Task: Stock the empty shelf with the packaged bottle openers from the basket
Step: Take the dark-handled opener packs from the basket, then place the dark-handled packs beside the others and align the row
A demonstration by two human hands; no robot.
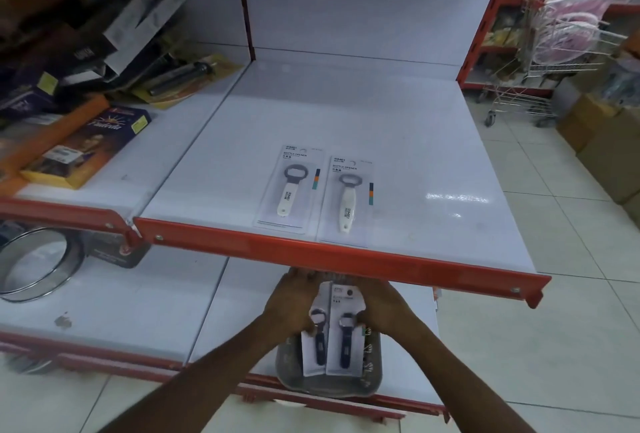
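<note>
Two packaged bottle openers with white handles lie side by side on the white upper shelf (398,141), the left pack (290,186) slightly farther back than the right pack (348,198). Below the shelf's red front lip, a grey basket (329,386) sits on the lower shelf's front edge. Over the basket, my left hand (289,308) grips a pack with a dark-handled opener (316,346), and my right hand (382,308) grips a second dark-handled pack (344,346) beside it. Both packs overlap a little. The basket's other contents are mostly hidden.
To the left, the neighbouring shelf holds a jumble of boxes (79,141) and dark packaged goods. A round metal sieve (33,266) rests on the lower shelf at left. A wire trolley (519,86) and cardboard boxes (602,141) stand on the tiled floor at right.
</note>
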